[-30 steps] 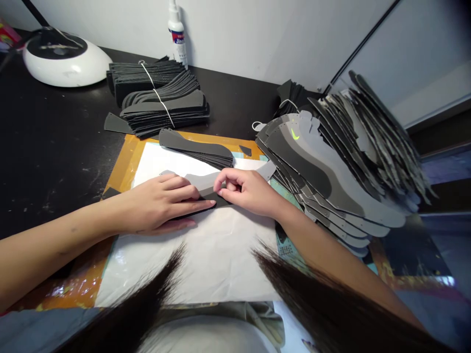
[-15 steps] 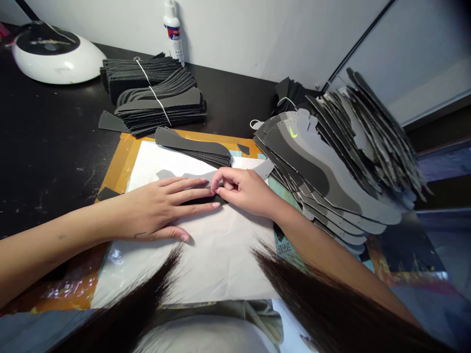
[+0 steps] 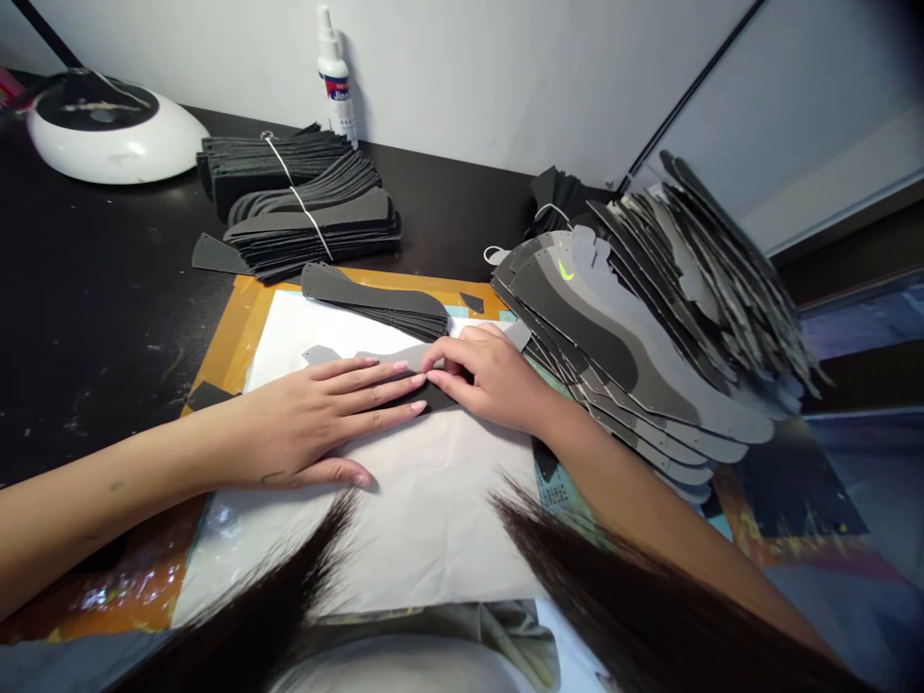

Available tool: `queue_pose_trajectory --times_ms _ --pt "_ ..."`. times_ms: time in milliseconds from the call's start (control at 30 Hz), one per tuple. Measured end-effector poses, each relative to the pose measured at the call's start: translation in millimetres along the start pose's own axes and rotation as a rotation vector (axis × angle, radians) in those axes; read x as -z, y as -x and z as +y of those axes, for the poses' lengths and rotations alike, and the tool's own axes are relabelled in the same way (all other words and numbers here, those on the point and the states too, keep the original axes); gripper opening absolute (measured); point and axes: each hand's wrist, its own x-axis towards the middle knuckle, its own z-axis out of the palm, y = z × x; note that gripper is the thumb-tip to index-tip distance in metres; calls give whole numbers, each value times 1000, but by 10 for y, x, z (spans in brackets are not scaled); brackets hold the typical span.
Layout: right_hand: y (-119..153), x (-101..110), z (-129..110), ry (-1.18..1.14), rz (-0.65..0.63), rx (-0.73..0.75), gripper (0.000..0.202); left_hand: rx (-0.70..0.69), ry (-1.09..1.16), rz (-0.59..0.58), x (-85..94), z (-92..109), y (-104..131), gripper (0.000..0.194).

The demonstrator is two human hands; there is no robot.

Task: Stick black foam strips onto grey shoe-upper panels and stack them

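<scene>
My left hand (image 3: 318,414) lies flat, its fingers stretched over a black cut piece (image 3: 439,398) and pressing it to the white paper (image 3: 448,510). Just right of those fingertips, my right hand (image 3: 498,380) pinches with thumb and forefinger at the black piece; the pinch point is partly hidden. Beneath both hands runs a light grey shoe-upper piece (image 3: 408,353), its ends showing at either side. Behind them, a small fanned stack of dark grey curved pieces (image 3: 375,292) rests at the paper's far edge.
Bundled dark pieces (image 3: 310,207) tied with white cord sit behind left, near a white lamp base (image 3: 173,144) and a spray bottle (image 3: 336,91). Layered grey shoe uppers (image 3: 635,337) with a yellow-green swoosh are piled at right. An orange-brown mat (image 3: 227,337) borders the paper.
The view has tilted up slightly. My right hand's thumb and forefinger have shifted a little right along the black piece, and more of that piece shows. My left hand stays flat in place.
</scene>
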Motion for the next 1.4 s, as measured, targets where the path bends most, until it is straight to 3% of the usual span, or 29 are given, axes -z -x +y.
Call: queue_pose_trajectory --times_ms 400,1033,1400 --pt "-10 10 -3 -15 -99 -15 13 -18 -130 -36 -3 2 9 79" --pt "6 6 -24 167 -159 52 13 -47 -132 -37 17 -15 -5 81" --pt "-14 26 -22 105 -171 21 14 -39 -103 -17 -22 -22 0 80"
